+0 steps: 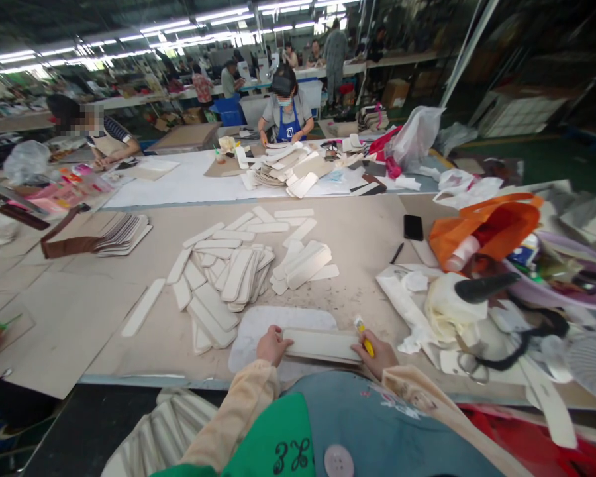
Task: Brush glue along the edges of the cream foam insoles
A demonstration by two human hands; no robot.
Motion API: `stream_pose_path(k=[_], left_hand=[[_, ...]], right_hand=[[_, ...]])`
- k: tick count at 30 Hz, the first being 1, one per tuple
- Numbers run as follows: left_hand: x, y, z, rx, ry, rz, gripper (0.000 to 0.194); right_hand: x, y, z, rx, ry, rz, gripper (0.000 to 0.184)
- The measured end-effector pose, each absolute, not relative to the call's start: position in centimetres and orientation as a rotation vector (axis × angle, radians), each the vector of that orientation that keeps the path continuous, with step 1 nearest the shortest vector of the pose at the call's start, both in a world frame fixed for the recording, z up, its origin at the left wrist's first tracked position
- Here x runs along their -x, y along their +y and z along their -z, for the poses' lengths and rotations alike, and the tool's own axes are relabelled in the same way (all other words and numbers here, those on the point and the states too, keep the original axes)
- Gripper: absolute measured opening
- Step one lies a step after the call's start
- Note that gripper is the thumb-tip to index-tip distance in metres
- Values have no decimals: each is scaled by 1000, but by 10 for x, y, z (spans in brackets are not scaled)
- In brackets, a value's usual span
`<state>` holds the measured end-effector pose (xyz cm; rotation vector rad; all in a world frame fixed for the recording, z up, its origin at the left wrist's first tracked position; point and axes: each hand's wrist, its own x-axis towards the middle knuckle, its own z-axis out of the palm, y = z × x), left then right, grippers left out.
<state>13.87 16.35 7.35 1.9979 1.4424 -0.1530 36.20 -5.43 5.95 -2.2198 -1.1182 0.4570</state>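
Low in the middle, my left hand (pixel 271 346) pinches the left end of a pale, flat strip-shaped panel (pixel 320 344). At its other end, my right hand (pixel 381 356) is closed round a small yellow-handled tool (pixel 366 338) with a whitish tip, whose exact kind I cannot make out. The right fingers also touch the strip's end. More than one layer seems to show along the strip's lower edge. Beneath it lies a whitish board with rounded corners (pixel 258 331). Just beyond are loose piles of similar pale strips (pixel 241 275), with a smaller heap (pixel 305 264) to the right.
A fanned stack of panels (pixel 122 233) lies at the left. On the right are a black phone (pixel 413 227), a pen (pixel 397 253), an orange bag (pixel 481 228), a white container with a black nozzle (pixel 454 301) and scraps. A co-worker (pixel 287 109) sits across the table.
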Motion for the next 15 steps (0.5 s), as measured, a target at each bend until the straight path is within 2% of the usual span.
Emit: stream_pose_path(k=[8, 15], left_hand=[[-140, 165, -74, -2011, 1439, 187, 36], [-138, 167, -72, -1998, 1410, 170, 33]], right_hand=[[-362, -54, -57, 2298, -1165, -421, 20], [-362, -52, -55, 2358, -1199, -415, 13]])
